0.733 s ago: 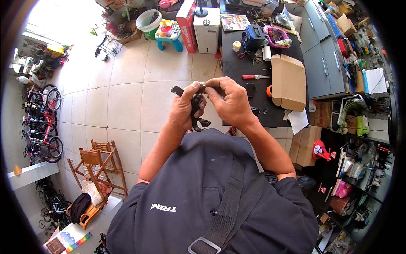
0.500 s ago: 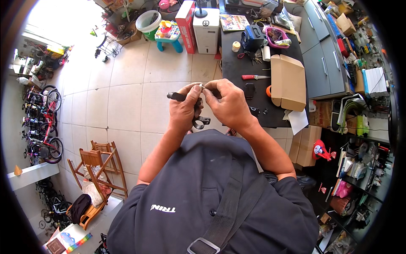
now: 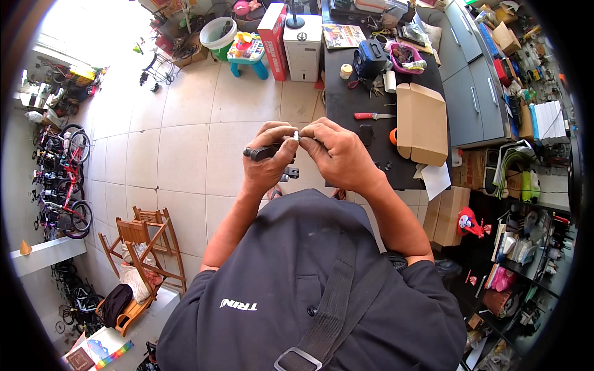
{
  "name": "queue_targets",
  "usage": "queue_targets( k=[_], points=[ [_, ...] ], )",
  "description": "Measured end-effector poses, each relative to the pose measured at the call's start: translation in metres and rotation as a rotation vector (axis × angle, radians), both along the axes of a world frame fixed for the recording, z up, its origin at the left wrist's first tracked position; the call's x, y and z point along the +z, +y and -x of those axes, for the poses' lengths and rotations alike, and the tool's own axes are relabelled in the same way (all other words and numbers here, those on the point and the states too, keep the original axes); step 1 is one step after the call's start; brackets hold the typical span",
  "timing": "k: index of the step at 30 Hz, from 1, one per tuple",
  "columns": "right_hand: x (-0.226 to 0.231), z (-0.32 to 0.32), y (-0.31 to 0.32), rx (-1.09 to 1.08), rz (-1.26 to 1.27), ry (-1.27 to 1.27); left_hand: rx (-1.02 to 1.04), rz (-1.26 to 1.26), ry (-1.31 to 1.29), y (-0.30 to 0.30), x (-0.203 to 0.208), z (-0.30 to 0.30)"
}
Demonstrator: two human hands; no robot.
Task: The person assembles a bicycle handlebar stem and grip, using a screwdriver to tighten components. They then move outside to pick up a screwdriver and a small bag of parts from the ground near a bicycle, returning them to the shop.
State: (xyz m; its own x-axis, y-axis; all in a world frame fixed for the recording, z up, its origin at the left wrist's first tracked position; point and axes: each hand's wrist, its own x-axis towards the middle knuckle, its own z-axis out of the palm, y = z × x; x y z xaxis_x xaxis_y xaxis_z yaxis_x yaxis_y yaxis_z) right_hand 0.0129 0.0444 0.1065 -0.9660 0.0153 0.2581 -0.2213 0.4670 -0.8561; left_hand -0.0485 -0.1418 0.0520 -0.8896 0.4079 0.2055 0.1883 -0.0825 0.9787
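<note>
Black part (image 3: 267, 151), small, dark, roughly bar-shaped, one end poking out left of the left hand (image 3: 267, 162); a lower black piece hangs below the fingers near the thumb. Held up in front of the chest, over the tiled floor (image 3: 185, 136), just left of the black counter (image 3: 346, 105). Left hand fingers curled shut round the part. Right hand (image 3: 337, 151) pinched closed on a tiny pale bit (image 3: 296, 134) at the part's top, possibly a screw or cable end, too small to tell. Hands touching at the fingertips. On the counter: cardboard box (image 3: 422, 123), red-handled knife (image 3: 373, 115).
</note>
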Motion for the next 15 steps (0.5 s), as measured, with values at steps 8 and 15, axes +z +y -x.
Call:
queue_targets(
  k=[8,15],
  points=[
    [-0.011,0.006,-0.005,-0.108,0.056,0.145,0.111,-0.047,-0.04,0.014,-0.002,-0.006],
    [-0.011,0.007,-0.007,-0.163,0.005,0.164,0.092,-0.095,-0.153,0.015,-0.001,-0.005]
  ],
)
